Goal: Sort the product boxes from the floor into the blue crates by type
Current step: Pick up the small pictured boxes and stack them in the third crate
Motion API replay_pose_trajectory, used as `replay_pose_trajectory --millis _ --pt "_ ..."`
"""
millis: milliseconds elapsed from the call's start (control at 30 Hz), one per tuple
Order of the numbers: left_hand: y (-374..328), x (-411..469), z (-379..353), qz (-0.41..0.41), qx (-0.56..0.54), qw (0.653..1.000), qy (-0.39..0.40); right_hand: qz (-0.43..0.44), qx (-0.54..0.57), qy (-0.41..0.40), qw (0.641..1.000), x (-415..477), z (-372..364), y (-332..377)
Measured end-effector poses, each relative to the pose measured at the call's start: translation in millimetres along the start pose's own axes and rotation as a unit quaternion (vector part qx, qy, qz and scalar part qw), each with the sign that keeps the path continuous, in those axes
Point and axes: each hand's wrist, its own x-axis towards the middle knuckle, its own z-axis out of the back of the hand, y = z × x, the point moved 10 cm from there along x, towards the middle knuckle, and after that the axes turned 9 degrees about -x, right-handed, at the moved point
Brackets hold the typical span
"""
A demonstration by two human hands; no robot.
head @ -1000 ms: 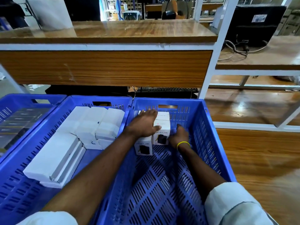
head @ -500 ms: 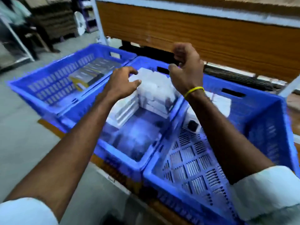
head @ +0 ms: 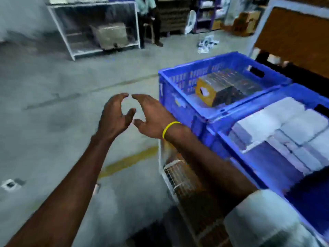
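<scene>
Grey concrete floor (head: 53, 104) spreading under both arms, yellow line (head: 128, 163) crossing it. Left hand (head: 114, 116) and right hand (head: 153, 118) hovering over floor, fingers spread, lightly curved, holding nothing, fingertips nearly meeting. At right, far blue crate (head: 204, 61) carrying dark and yellow boxes (head: 222, 88), near blue crate (head: 258, 102) carrying white boxes (head: 284, 125). Small white box (head: 9, 184), blurred, lying on floor far left.

The light here is cool, flat and rather dim, falling from overhead and leaving only soft, faint shadows on the grey concrete floor (head: 53, 125). Motion blur smears nearly everything. The perforated blue plastic crates (head: 178, 81) lose their slots to streaks, the white cardboard boxes (head: 267, 125) run together palely, and the far white metal shelving (head: 89, 4) is hazy. Straight edges bow near the borders.
</scene>
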Motion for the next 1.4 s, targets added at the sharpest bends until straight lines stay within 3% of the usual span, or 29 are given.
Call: replay_pose_trajectory --millis 100,300,433,567,733,900,1200,1400 --pt "104 -51 42 0.124 0.035 0.992 0.004 -0.003 0.016 0.093 0.996 24 -96 22" --pt "273 -218 92 0.385 0.046 0.921 0.03 0.006 0.025 0.26 0.965 7 -287 57" --pt "348 -309 107 0.507 0.071 0.859 0.032 0.048 0.006 0.365 0.93 -2 -407 93" --pt "395 -341 100 0.56 0.074 0.821 0.083 0.08 -0.013 0.417 0.905 5 -485 110" --pt "487 -344 102 0.601 0.083 0.791 0.082 0.097 -0.029 0.474 0.874 41 -590 119" --pt "600 -340 81 0.619 0.087 0.773 0.109 0.073 -0.025 0.478 0.875 82 -704 111" --pt "845 -339 -31 0.568 0.108 0.795 0.184 0.039 -0.046 0.472 0.879 97 -932 61" --pt "989 -350 -93 0.544 0.143 0.807 0.179 0.059 -0.055 0.484 0.871 78 -1086 35"
